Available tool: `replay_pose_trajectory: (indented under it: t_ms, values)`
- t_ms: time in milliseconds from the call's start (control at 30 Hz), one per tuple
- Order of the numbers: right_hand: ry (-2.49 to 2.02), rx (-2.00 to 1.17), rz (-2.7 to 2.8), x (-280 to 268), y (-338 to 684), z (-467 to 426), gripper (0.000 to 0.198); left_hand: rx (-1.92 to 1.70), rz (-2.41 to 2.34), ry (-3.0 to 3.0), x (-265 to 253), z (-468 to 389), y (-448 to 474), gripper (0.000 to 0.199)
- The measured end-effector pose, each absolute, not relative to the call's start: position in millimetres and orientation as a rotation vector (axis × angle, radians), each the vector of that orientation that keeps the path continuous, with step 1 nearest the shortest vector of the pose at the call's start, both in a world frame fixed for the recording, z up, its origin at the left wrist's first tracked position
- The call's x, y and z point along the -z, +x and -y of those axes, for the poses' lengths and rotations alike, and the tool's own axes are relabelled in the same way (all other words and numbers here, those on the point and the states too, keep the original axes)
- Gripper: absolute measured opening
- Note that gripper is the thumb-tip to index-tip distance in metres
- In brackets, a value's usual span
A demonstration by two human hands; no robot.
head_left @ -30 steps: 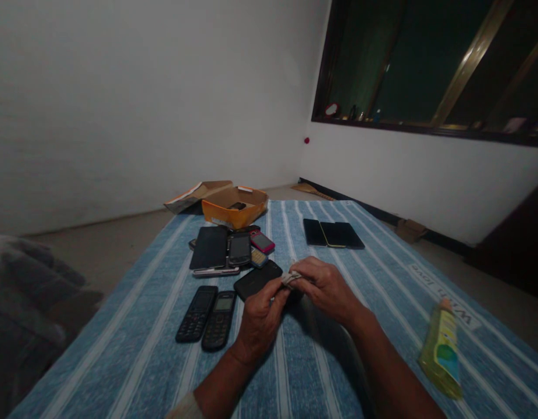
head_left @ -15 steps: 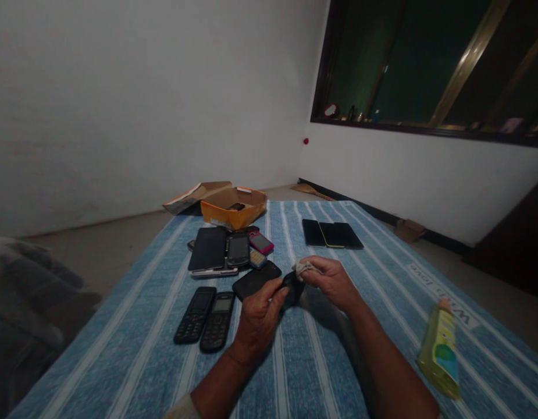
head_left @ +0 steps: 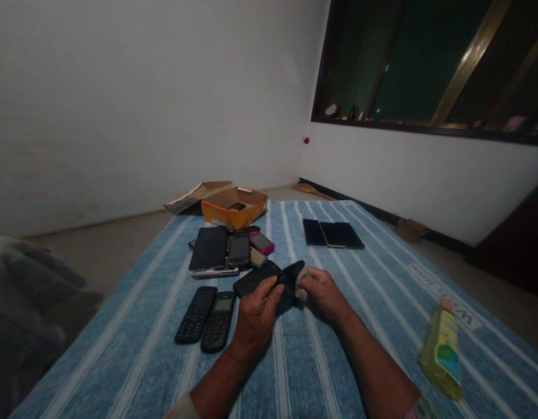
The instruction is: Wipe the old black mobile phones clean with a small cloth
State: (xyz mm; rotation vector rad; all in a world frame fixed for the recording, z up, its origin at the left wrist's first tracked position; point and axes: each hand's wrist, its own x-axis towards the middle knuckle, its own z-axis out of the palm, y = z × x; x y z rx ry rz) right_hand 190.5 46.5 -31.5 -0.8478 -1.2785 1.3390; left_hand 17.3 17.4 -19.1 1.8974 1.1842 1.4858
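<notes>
Head view: what's in the left hand [head_left: 256, 314]?

– Grips a thin, dark, phone-like piece [head_left: 292, 273] between thumb and fingers, held over the striped blue cover [head_left: 155, 361]. Exact type, can't tell.

Right hand [head_left: 323, 292]?

– Pinches a pale cloth [head_left: 300, 284] against the piece's right edge.

Anything around?

– Black phone [head_left: 251, 281] lying just beyond the left hand, partly hidden. Two keypad phones [head_left: 218, 322] side by side, left of that hand. Pile of phones [head_left: 210, 247] farther back, open orange box [head_left: 234, 217] behind it.

Right side?

– Flat dark devices [head_left: 342, 234] farther off, yellowish bottle [head_left: 443, 352] nearer, well apart from the hands.
</notes>
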Motion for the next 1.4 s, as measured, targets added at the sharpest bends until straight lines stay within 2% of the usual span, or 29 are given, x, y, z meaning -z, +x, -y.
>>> replay_pose_trajectory:
  t_ms: [300, 567, 767, 1200, 1400]
  values:
    - [-0.934, -1.245, 1.311, 16.2, 200.8, -42.9, 0.016, -1.446, -1.112, 1.881, 17.4, -15.7, 18.4, 0.026]
    - [-1.028, -0.504, 2.111, -25.8, 214.1, -37.0, 0.016, -1.507, -1.22, 1.802, 24.6, -19.1, 17.5, 0.031]
    - [-1.204, -0.218, 2.368, -15.3, 207.8, -36.5, 0.016, -1.456, -1.224, 1.914, 31.6, -22.1, 16.6, 0.03]
    - [-1.263, -0.132, 2.458, -7.6, 188.9, -33.1, 0.013, -1.314, -1.166, 1.994, 29.2, -21.2, 14.8, 0.032]
    - [-1.215, -0.23, 2.491, -9.7, 196.1, -38.2, 0.013, -1.293, -1.149, 2.043, 30.6, -21.8, 15.0, 0.033]
